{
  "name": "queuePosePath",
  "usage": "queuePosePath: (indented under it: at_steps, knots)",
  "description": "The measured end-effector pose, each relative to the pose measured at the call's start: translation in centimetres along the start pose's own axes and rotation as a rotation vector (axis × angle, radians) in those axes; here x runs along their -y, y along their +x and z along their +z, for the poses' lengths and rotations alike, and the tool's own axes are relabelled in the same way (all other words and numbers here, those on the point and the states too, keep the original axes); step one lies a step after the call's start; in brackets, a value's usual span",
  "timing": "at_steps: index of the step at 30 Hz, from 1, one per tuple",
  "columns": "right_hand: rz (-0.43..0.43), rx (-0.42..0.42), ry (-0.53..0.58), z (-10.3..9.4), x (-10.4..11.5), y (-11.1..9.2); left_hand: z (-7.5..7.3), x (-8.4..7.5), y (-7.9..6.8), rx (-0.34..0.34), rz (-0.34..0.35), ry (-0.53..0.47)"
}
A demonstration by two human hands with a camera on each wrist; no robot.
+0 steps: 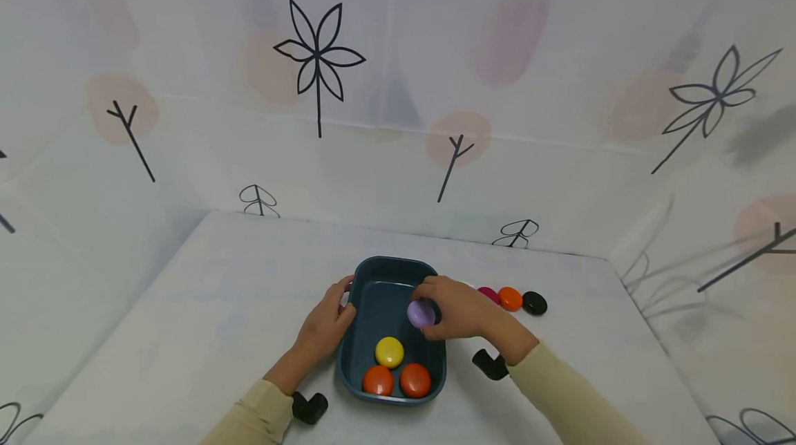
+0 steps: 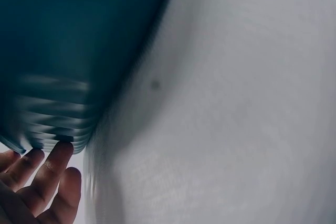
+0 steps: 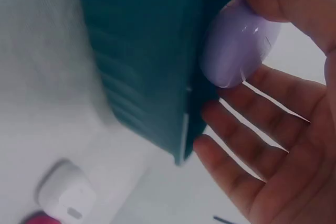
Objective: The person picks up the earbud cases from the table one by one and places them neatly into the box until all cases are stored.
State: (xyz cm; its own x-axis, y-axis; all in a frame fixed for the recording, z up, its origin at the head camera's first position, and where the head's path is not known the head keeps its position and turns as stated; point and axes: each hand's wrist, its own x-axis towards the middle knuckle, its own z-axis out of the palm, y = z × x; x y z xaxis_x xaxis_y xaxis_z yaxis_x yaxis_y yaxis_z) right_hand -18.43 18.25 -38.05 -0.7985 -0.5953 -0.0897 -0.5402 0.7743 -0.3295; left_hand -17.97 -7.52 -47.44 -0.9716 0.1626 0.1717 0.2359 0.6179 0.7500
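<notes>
My right hand [image 1: 457, 308] pinches a glossy purple lentil-shaped disc [image 1: 421, 314] between thumb and fingers, over the right side of a dark teal tray [image 1: 379, 307]. The right wrist view shows the same purple disc [image 3: 239, 45] by the tray's rim, with the other fingers spread loosely. On the tray's left side my left hand [image 1: 326, 320] grips the rim, thumb on top and fingers against the ribbed outer wall [image 2: 58, 114]. Inside the tray's near end lie a yellow disc [image 1: 389, 352] and two orange-red discs, one left [image 1: 378, 381] and one right [image 1: 415, 380].
Right of the tray, a magenta disc [image 1: 489, 294], an orange disc [image 1: 510, 299] and a black disc [image 1: 535, 303] lie in a row on the white table [image 1: 261, 272]. A white rounded piece [image 3: 68, 192] sits beside the magenta one. Patterned cloth [image 1: 385, 175] hangs behind.
</notes>
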Motion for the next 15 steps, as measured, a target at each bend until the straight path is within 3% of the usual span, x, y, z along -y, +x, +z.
queuePosePath:
  at_steps: [7, 15]
  knots:
    - [-0.012, -0.097, -0.025, -1.3, -0.8, -0.6, -0.1, 0.0, 0.0, 0.003, -0.007, 0.009]
    - [0.072, -0.183, -0.034, -2.2, -1.9, -1.6, 0.1, 0.1, 0.0, -0.001, -0.017, 0.008]
